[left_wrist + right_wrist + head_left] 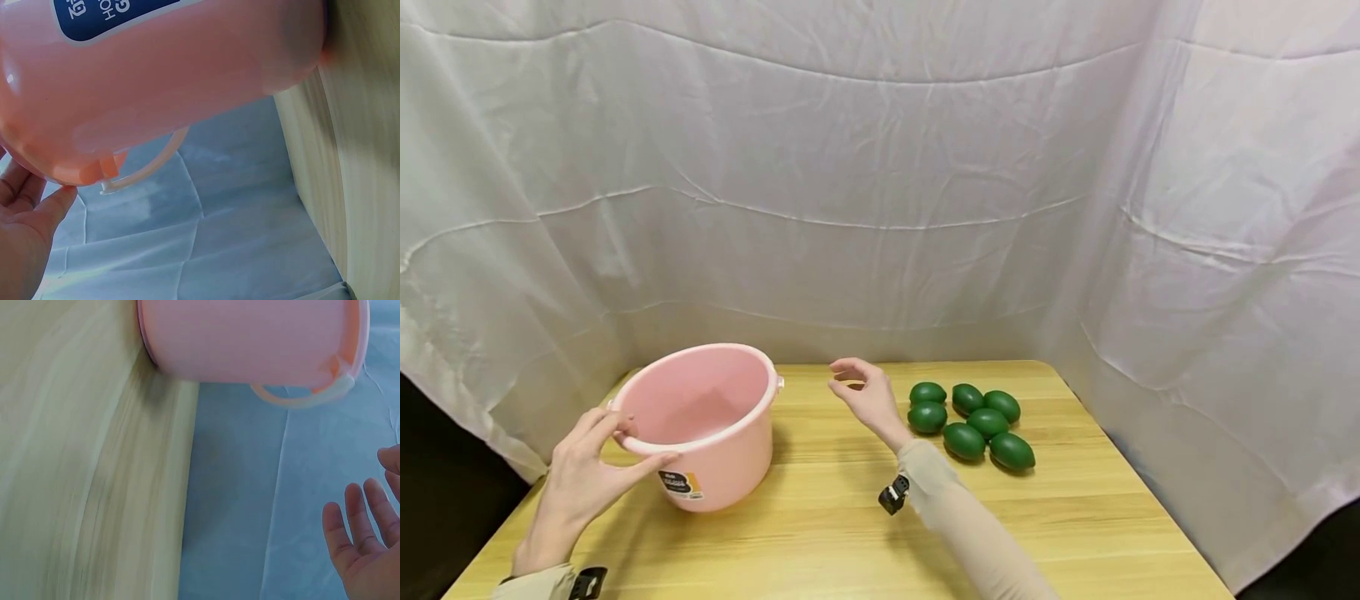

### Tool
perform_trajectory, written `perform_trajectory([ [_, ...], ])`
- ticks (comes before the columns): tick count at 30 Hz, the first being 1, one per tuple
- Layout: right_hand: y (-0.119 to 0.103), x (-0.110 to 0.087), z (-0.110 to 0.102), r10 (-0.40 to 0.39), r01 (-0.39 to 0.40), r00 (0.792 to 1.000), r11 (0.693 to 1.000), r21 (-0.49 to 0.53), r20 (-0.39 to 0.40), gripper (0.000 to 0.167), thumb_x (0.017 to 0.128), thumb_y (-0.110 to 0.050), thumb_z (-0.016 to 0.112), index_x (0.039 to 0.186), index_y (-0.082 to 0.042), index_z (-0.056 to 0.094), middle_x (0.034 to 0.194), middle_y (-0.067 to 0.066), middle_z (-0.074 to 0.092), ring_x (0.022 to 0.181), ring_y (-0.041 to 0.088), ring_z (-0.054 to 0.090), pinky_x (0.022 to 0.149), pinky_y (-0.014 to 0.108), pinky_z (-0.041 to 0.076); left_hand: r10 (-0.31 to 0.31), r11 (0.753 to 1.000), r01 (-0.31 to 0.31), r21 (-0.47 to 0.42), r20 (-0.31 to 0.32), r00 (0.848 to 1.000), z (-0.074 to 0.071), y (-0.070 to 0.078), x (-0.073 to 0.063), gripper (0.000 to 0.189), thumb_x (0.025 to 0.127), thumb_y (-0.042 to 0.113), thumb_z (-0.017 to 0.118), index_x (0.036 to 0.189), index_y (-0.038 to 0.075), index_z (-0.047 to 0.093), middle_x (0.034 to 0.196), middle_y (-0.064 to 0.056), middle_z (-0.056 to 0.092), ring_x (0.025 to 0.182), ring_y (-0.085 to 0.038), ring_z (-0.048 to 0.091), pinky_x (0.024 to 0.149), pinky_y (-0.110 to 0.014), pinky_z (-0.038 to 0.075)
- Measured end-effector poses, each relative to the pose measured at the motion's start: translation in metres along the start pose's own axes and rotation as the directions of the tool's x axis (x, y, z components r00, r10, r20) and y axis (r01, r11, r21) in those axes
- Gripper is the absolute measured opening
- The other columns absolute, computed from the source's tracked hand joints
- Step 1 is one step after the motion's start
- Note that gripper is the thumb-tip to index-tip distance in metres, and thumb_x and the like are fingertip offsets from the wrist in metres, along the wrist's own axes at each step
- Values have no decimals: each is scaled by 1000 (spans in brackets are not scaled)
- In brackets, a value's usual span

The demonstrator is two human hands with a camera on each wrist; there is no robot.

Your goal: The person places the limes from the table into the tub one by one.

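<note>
A pink plastic bucket (730,467) with a dark label stands on the left part of the table. My left hand (580,475) holds its near left rim, fingers over the inside and thumb along the outside. The left wrist view shows the bucket (169,81) from the side, with fingers at its rim. Between the bucket and several smooth, dark green oval fruits (988,422), my right hand (868,400) hovers above the table. Its fingers are loosely bent, with nothing in them. What lies on the bucket's floor is hidden.
The light wooden table (835,517) has a back edge close to a hanging white cloth (880,275), which also runs along both sides. A pale bucket handle (306,399) hangs at the bucket's far side in the right wrist view.
</note>
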State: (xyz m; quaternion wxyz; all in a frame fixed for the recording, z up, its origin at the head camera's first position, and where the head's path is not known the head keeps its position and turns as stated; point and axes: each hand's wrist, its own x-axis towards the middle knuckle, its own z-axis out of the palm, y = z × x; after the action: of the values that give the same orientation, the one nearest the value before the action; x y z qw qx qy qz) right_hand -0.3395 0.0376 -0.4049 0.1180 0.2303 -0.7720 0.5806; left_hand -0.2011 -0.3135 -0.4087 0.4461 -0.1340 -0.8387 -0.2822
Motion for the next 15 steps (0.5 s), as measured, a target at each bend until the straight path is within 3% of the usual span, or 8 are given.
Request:
perform_trajectory([
  [5, -1, 0, -10, 23, -23, 1000, 1000, -14, 2, 23, 89, -10, 71, 112, -10, 69, 114, 14, 70, 104, 27, 68, 90, 43, 54, 6, 1000, -6, 4, 2, 1000, 0, 0, 0, 57, 38, 16, 98, 81, 8, 62, 92, 2, 57, 88, 12, 43, 79, -8, 32],
  [8, 10, 0, -16, 35, -35, 999, 998, -48, 7, 21, 90, -14, 71, 111, -16, 70, 113, 8, 71, 101, 20, 68, 89, 37, 55, 6, 1000, -6, -2, 2, 1000, 0, 0, 1, 57, 38, 16, 98, 81, 8, 62, 92, 1, 58, 89, 12, 43, 80, -6, 31],
  [15, 23, -5, -39, 68, -69, 997, 994, -86, -22, 20, 89, -19, 73, 109, -18, 71, 112, 4, 72, 100, 18, 68, 89, 39, 55, 2, 1000, -2, -2, 4, 1000, -1, 0, 0, 56, 39, 17, 98, 81, 7, 62, 91, 2, 57, 88, 11, 43, 80, -7, 31],
])
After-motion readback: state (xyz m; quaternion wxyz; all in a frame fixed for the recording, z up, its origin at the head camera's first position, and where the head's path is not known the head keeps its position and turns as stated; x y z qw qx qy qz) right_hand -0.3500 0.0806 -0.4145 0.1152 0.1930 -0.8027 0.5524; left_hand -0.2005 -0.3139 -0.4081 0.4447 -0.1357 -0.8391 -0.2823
